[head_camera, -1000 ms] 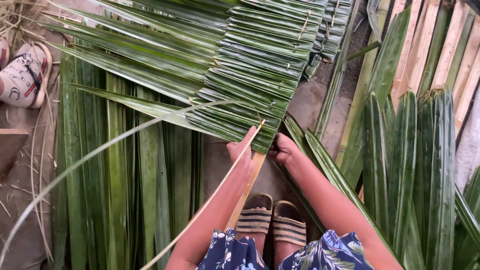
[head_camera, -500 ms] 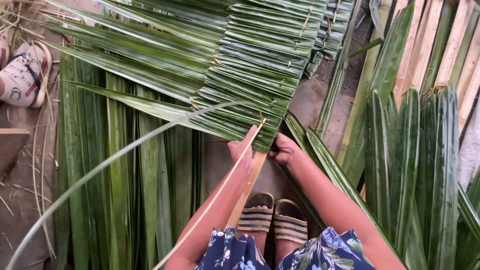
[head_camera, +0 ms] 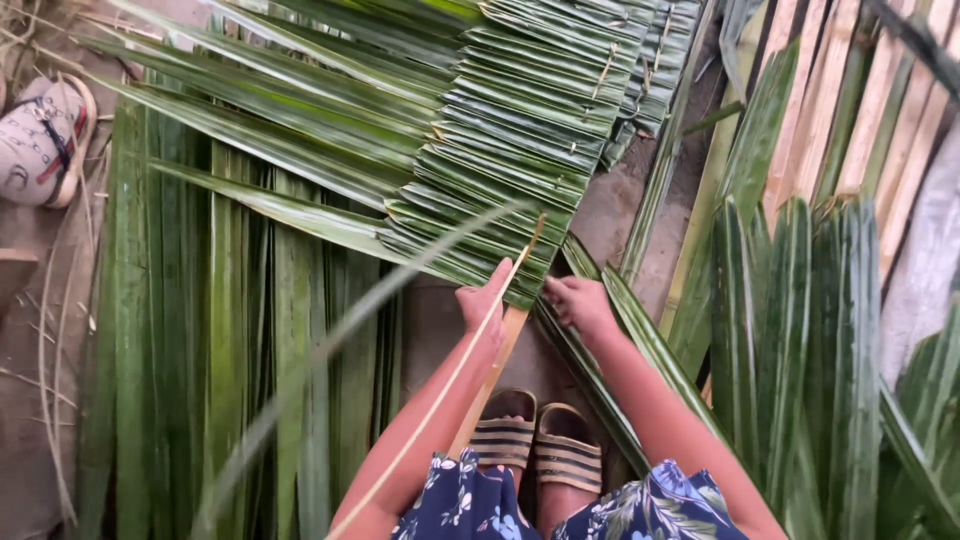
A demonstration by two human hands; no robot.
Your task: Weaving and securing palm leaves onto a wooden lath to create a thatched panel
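Note:
A panel of folded green palm leaves (head_camera: 510, 150) lies in front of me, stitched along a wooden slat (head_camera: 492, 372) that runs toward my feet. My left hand (head_camera: 482, 302) presses on the panel's near edge beside the slat, with a thin pale strip (head_camera: 440, 400) running along my forearm. One long leaf (head_camera: 340, 330) swings blurred across the left side from the panel edge. My right hand (head_camera: 578, 302) is closed on the leaf edge just right of the slat.
Loose long palm leaves (head_camera: 200, 330) cover the ground at left. More cut leaves (head_camera: 800, 330) stand at right against a slatted wooden wall (head_camera: 850, 110). A light shoe (head_camera: 40, 140) lies far left. My striped sandals (head_camera: 535, 440) are below the hands.
The long loose leaf has swung from the far left toward the middle, now blurred. Both hands stay at the panel's near edge.

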